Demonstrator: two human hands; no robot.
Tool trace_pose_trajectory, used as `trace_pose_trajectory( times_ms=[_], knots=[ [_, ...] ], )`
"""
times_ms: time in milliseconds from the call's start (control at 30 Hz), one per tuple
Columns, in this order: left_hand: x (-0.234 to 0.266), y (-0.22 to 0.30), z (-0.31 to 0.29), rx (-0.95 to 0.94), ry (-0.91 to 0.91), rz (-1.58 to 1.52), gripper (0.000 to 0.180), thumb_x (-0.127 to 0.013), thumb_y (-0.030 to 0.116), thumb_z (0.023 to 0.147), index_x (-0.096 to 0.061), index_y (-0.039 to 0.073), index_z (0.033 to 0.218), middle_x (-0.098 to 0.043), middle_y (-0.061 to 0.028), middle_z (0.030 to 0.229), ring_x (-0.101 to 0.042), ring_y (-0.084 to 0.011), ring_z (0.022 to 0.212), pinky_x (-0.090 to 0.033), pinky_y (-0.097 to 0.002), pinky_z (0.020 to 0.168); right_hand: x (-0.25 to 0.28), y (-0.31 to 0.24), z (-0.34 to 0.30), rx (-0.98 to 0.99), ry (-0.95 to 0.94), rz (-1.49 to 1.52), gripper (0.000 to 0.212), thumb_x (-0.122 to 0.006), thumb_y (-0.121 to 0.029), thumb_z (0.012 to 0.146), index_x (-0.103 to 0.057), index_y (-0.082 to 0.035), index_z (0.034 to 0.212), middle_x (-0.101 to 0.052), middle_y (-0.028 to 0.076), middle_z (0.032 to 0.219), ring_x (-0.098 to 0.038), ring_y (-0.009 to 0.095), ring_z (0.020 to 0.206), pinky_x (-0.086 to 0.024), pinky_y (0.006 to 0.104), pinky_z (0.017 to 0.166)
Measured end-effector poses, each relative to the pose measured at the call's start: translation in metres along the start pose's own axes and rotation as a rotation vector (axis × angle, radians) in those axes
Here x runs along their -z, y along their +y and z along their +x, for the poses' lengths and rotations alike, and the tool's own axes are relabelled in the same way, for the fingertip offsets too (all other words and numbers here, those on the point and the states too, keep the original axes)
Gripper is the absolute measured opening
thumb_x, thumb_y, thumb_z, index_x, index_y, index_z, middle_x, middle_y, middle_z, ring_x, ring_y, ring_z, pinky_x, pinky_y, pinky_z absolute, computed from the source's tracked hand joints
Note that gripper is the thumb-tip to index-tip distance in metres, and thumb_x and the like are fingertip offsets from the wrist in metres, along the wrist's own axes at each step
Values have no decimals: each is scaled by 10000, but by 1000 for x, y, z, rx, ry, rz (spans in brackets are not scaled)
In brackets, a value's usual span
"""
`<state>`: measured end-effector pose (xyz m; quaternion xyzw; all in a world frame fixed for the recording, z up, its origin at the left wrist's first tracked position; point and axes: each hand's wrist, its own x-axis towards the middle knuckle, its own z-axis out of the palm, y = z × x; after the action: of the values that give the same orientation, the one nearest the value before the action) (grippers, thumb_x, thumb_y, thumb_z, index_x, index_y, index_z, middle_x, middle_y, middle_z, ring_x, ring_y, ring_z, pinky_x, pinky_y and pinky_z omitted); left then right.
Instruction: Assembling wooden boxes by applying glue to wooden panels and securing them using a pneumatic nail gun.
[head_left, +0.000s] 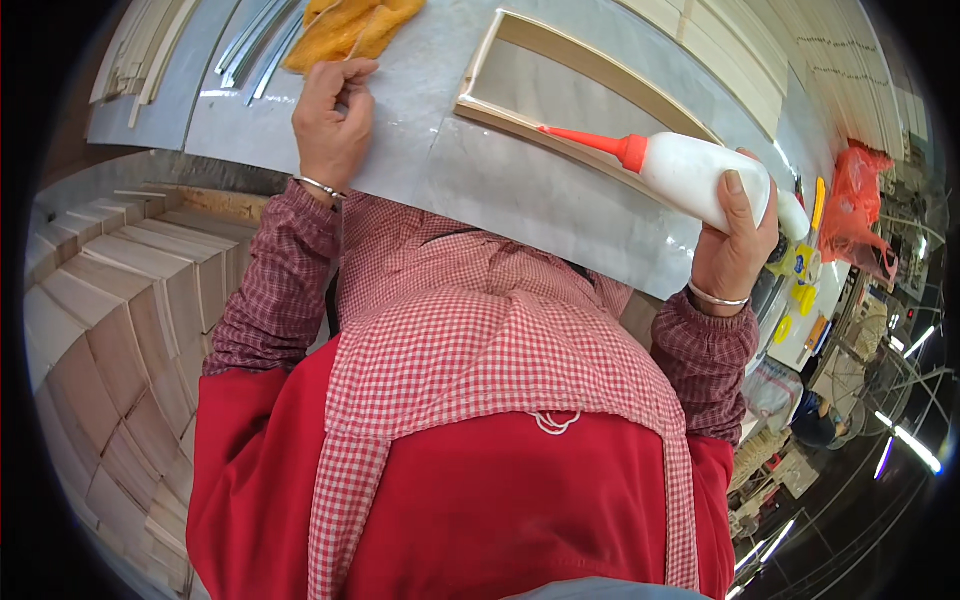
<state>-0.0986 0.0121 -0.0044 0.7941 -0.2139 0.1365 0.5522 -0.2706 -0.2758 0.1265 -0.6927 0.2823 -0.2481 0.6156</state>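
My right hand (735, 235) is wrapped round a white squeeze bottle (690, 175), tipped sideways, with a long red nozzle (590, 138). The nozzle's tip meets the near edge of a narrow rectangular wooden frame (590, 65) lying on the grey table. A whitish line runs along the frame's left end and near edge. Farther left, my left hand (335, 120) is closed with its fingers curled, just below an orange cloth (365, 30). Whether anything is inside those fingers is hidden.
Thin strips (255, 50) lie by the cloth, and pale wooden boards (715, 50) sit behind the frame. Stacked wooden pieces (130, 260) fill the area at lower left. A red plastic bag (855, 200) and yellow items (803, 297) are at right.
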Motion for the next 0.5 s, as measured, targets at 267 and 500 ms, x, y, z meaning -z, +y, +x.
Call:
trace_pose_trajectory(
  times_ms=[267, 500],
  knots=[
    [4, -1, 0, 6, -70, 91, 269, -517, -78, 742, -634, 15, 966, -564, -34, 858, -527, -137, 727, -435, -218, 682, 59, 5, -11, 17, 184, 36, 396, -686, -115, 792, -529, 10, 1133, -565, 124, 1027, -557, 198, 888, -458, 264, 800],
    [4, 0, 1, -38, -125, 165, 261, -513, -74, 763, -625, 7, 985, -568, -44, 872, -529, -144, 747, -438, -225, 717, 111, 12, -28, 29, 322, 61, 388, -683, -100, 792, -533, 10, 1132, -567, 125, 1033, -559, 199, 889, -462, 263, 795]
  ],
)
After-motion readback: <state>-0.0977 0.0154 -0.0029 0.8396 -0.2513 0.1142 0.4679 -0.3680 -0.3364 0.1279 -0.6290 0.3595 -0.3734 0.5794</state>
